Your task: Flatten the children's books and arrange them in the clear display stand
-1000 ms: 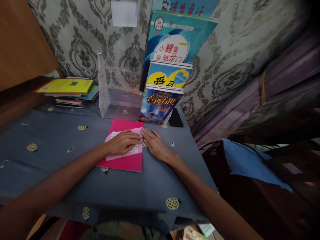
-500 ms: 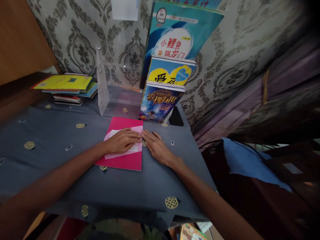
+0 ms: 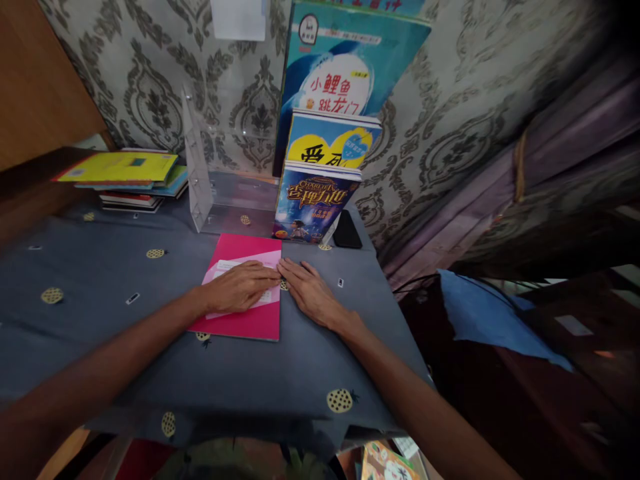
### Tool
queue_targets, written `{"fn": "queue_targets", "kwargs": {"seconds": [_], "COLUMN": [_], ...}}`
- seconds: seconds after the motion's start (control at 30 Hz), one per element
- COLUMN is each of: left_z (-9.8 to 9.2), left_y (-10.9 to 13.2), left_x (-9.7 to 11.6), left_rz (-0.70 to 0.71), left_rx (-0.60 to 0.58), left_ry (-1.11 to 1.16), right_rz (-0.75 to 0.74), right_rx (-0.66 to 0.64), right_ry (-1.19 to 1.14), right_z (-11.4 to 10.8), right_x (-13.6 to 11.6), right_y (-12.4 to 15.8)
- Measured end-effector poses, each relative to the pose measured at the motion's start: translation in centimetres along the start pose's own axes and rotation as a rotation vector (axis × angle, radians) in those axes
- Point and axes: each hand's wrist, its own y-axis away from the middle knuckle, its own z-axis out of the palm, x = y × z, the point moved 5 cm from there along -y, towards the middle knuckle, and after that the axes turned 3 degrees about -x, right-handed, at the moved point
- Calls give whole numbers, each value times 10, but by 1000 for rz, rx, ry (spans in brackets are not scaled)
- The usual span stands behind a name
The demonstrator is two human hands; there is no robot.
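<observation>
A thin pink book (image 3: 250, 325) with a pale pink band and a white text panel lies flat on the cloth-covered table. My left hand (image 3: 243, 285) rests palm down on its cover, fingers stretched toward the right edge and hiding part of the panel. Beside that edge, my right hand (image 3: 311, 293) lies flat on the cloth, its fingertips touching or nearly touching the book and my left fingertips. Neither hand is wrapped round anything.
Behind the book stands a clear acrylic rack (image 3: 197, 180) holding upright books (image 3: 315, 203) on its right. A black phone (image 3: 347, 230) lies beside them. Several stacked books (image 3: 123, 168) are at the back left. Blue cloth (image 3: 495, 320) hangs beyond the table's right edge.
The whole view has shifted slightly, so everything appears a little further left. My left hand sits slightly lower on the book, showing more of the text panel; my right hand stays by its edge.
</observation>
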Motion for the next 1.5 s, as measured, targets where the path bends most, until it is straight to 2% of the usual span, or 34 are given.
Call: {"fn": "queue_targets", "kwargs": {"seconds": [0.17, 0.67, 0.93, 1.23, 1.5], "left_z": [-4, -2, -2, -1, -4], "left_y": [-1, -2, 5, 3, 7], "left_x": [0, 7, 10, 9, 14], "left_rz": [-10, -22, -74, -53, -68], "left_rx": [6, -132, -146, -122, -196], "left_ry": [15, -80, 5, 11, 59], "right_rz": [-4, -3, -20, -31, -14], "right_rx": [13, 39, 35, 23, 17], "right_ry": [-6, -85, -109, -102, -204], "right_z": [-1, 2, 1, 3, 1], "right_x": [-1, 4, 3, 3, 0], "right_y": [1, 4, 7, 5, 13]}}
